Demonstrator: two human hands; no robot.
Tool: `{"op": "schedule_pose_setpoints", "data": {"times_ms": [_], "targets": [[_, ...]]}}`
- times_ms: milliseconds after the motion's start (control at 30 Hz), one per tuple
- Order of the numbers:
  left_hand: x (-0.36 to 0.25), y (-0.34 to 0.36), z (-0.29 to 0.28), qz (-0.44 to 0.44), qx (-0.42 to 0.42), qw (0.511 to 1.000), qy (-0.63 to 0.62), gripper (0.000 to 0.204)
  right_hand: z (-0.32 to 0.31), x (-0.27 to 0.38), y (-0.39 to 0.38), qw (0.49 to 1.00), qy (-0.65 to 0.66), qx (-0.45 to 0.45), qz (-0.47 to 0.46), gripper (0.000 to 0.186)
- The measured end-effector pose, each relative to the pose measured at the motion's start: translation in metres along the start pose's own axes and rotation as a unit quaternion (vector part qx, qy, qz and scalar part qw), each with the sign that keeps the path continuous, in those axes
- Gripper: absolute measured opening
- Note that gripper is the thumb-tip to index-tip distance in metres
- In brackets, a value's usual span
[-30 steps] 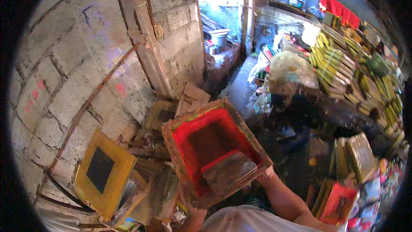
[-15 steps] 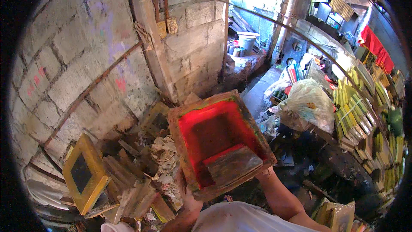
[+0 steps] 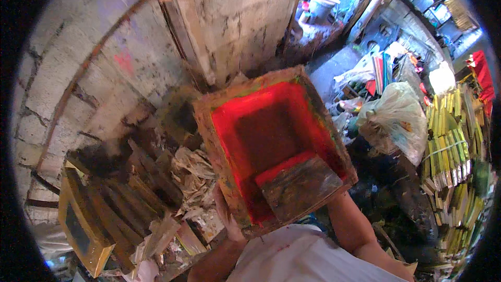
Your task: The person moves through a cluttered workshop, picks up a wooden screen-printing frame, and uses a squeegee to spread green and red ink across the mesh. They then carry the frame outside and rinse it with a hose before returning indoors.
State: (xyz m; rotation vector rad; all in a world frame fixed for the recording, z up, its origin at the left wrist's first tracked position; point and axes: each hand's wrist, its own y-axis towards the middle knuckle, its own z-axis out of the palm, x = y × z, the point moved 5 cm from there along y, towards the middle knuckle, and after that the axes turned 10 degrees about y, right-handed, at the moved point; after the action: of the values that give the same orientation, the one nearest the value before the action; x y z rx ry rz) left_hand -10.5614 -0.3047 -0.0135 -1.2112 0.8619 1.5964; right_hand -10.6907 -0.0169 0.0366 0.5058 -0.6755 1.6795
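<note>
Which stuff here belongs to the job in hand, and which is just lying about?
Job in hand, seemingly:
- red-sided wooden frame, held by left hand and right hand
- dark flat slab inside it

Lying about, apparently:
- yellowish frame, lower left
- crumpled pale heap
- plastic bag
- red cloth
- bucket

A bulging translucent plastic bag [image 3: 395,117] sits right of centre (a red cloth [image 3: 482,79] hangs farther right); a pale bucket [image 3: 321,7] stands beyond the block wall [image 3: 242,18].
</note>
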Motion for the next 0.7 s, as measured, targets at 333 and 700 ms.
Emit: {"op": "schedule_pose_setpoints", "data": {"times_ms": [333,700], "targets": [[0.076,0.016,0.056,-0.057,-0.084,0.993,0.056,0.096,-0.102,0.019,0.078,0.992,0.016,-0.058,0.115,0.055],[0.125,0.057,0.195,-0.082,-0.137,0.983,0.094,0.095,-0.155,0.171,0.187,0.989,0.109,0.043,0.09,0.047]]}}
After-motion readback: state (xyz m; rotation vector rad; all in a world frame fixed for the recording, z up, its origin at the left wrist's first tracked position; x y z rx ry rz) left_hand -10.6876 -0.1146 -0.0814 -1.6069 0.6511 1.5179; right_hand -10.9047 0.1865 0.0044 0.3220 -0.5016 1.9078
